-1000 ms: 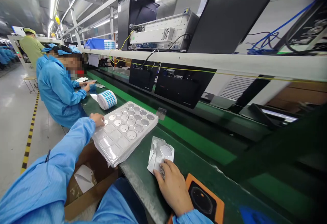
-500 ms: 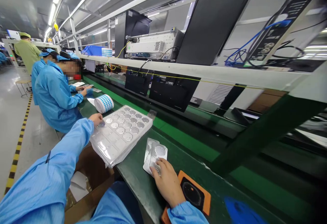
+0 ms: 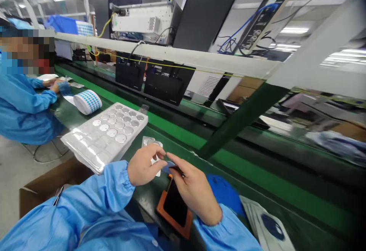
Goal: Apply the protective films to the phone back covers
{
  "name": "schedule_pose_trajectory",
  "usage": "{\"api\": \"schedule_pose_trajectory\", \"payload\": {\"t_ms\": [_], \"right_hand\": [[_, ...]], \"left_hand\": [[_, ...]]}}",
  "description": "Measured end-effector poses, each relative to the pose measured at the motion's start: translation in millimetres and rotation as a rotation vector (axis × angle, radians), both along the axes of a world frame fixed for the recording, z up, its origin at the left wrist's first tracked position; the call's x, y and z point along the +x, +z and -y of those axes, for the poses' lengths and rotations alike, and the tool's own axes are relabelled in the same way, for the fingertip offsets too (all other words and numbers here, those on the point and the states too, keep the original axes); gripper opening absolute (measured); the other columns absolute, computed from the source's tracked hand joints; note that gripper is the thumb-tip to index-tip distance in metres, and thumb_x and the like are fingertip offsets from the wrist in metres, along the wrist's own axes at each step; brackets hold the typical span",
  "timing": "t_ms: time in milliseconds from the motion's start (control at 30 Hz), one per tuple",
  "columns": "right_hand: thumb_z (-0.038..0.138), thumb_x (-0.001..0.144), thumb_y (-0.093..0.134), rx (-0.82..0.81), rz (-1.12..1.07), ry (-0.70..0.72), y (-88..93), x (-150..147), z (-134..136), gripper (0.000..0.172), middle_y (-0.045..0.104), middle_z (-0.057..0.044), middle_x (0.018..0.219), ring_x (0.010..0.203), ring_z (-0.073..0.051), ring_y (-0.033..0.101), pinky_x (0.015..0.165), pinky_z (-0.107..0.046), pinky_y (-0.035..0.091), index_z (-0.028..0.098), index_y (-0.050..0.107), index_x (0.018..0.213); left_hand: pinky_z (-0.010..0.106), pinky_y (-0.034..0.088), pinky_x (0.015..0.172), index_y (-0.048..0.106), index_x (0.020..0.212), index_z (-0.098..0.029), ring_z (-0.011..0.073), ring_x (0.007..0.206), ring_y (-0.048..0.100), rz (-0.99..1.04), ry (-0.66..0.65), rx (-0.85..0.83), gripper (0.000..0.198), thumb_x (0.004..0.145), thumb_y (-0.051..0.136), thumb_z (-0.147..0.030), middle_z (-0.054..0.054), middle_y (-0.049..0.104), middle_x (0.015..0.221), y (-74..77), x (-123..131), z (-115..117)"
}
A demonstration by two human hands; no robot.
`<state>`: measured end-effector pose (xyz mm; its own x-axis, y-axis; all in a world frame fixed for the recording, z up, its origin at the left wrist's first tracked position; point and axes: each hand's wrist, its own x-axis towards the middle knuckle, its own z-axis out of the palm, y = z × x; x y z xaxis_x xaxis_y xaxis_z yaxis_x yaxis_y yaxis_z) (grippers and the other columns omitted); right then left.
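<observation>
Head camera view along a green assembly desk (image 3: pixel 134 146): at far left, a co-worker (image 3: pixel 23 117) in a blue smock rests a hand (image 3: pixel 55 87) beside sheets of paper (image 3: pixel 47 77), and a cardboard box (image 3: pixel 42 188) sits below the desk's near edge. Farther right lie a roll of blue dot stickers (image 3: pixel 87 101) and a clear plastic tray (image 3: pixel 104 132) of silver discs. At centre, the person's left hand (image 3: pixel 144 165) and right hand (image 3: pixel 194 190) meet, their fingertips drawn narrow around a small blue piece (image 3: pixel 168 166). The right hand appears to pinch it; whether the left hand grips it too cannot be told. A clear blister pack (image 3: pixel 150 142) lies partly hidden just beyond the left hand, and a phone in an orange case (image 3: pixel 174 205) lies beneath the hands. At right are a blue cloth item (image 3: pixel 224 193) and a white packet (image 3: pixel 264 224). The step in hand appears to be fine handling of the blue piece, which calls for a steady, careful pinch.
</observation>
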<state>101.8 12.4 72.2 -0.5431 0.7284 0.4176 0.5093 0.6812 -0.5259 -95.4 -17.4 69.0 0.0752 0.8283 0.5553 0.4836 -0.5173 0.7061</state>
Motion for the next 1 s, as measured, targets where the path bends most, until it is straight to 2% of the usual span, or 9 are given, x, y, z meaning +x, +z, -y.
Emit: {"api": "schedule_pose_trajectory", "payload": {"t_ms": [67, 133, 233, 333, 433, 767, 867, 1000], "right_hand": [[0.031, 0.095, 0.045, 0.054, -0.008, -0.140, -24.0, 28.8, -4.8, 0.036, 0.070, -0.005, 0.117, 0.106, -0.020, 0.066, 0.093, -0.037, 0.053, 0.028, 0.063, 0.125], [0.032, 0.096, 0.043, 0.103, -0.011, -0.239, -53.9, 51.1, -10.3, 0.032, 0.071, -0.007, 0.116, 0.112, -0.023, 0.065, 0.099, -0.043, 0.051, 0.025, 0.069, 0.114], [0.029, 0.096, 0.043, 0.126, 0.050, -0.232, -94.6, 68.0, -15.1, 0.030, 0.072, -0.007, 0.115, 0.119, -0.025, 0.061, 0.105, -0.053, 0.045, 0.024, 0.071, 0.106], [0.026, 0.095, 0.044, 0.106, 0.127, -0.178, -116.3, 74.4, -11.6, 0.030, 0.070, -0.007, 0.120, 0.121, -0.024, 0.060, 0.108, -0.055, 0.042, 0.024, 0.070, 0.109], [0.027, 0.093, 0.048, 0.085, 0.197, -0.149, -118.8, 78.2, -5.4, 0.028, 0.067, -0.009, 0.126, 0.124, -0.025, 0.058, 0.111, -0.057, 0.038, 0.024, 0.069, 0.111], [0.026, 0.094, 0.048, 0.052, 0.235, -0.101, -108.1, 77.3, -16.5, 0.020, 0.069, -0.007, 0.121, 0.119, -0.022, 0.061, 0.114, -0.055, 0.035, 0.022, 0.067, 0.098], [0.026, 0.094, 0.048, 0.048, 0.226, -0.077, -108.7, 77.3, -15.6, 0.022, 0.068, -0.008, 0.123, 0.121, -0.022, 0.060, 0.114, -0.052, 0.036, 0.023, 0.067, 0.103], [0.027, 0.093, 0.050, 0.090, 0.241, -0.088, -108.6, 75.8, -5.4, 0.026, 0.067, -0.007, 0.126, 0.129, -0.025, 0.054, 0.113, -0.056, 0.035, 0.025, 0.067, 0.112]], "left_hand": [[0.031, 0.051, 0.079, 0.059, 0.100, -0.021, 0.0173, 0.085, 0.061, 0.043, 0.039, -0.009, 0.017, 0.084, 0.063, -0.026, 0.003, 0.066, 0.094, -25.3, 16.7, -10.4], [0.033, 0.051, 0.080, 0.059, 0.098, -0.021, 0.0186, 0.087, 0.060, 0.058, 0.050, -0.072, 0.015, 0.083, 0.062, -0.023, 0.003, 0.065, 0.093, -57.4, 27.6, -21.0], [0.037, 0.049, 0.084, 0.060, 0.092, -0.021, 0.0210, 0.091, 0.060, 0.040, 0.053, -0.133, 0.011, 0.082, 0.061, -0.018, 0.004, 0.065, 0.092, -102.2, 39.2, -30.3], [0.038, 0.048, 0.085, 0.059, 0.086, -0.022, 0.0219, 0.093, 0.058, 0.017, 0.038, -0.111, 0.010, 0.080, 0.059, -0.013, 0.004, 0.064, 0.089, -126.6, 44.7, -31.3], [0.038, 0.048, 0.086, 0.058, 0.083, -0.022, 0.0224, 0.094, 0.057, 0.005, 0.020, -0.059, 0.012, 0.080, 0.056, -0.010, 0.005, 0.063, 0.089, -130.7, 45.7, -30.5], [0.040, 0.048, 0.088, 0.058, 0.085, -0.021, 0.0219, 0.096, 0.056, -0.021, -0.044, 0.018, 0.013, 0.083, 0.053, -0.010, 0.006, 0.065, 0.090, -117.7, 54.3, -35.1], [0.043, 0.047, 0.092, 0.062, 0.092, -0.022, 0.0233, 0.100, 0.057, -0.066, -0.072, 0.039, 0.017, 0.086, 0.051, -0.012, 0.007, 0.067, 0.095, -111.8, 61.3, -38.3], [0.050, 0.039, 0.103, 0.066, 0.107, -0.024, 0.0276, 0.116, 0.051, -0.263, -0.167, 0.044, 0.028, 0.083, 0.057, -0.013, 0.006, 0.069, 0.110, -109.4, 73.1, -41.8]]}}
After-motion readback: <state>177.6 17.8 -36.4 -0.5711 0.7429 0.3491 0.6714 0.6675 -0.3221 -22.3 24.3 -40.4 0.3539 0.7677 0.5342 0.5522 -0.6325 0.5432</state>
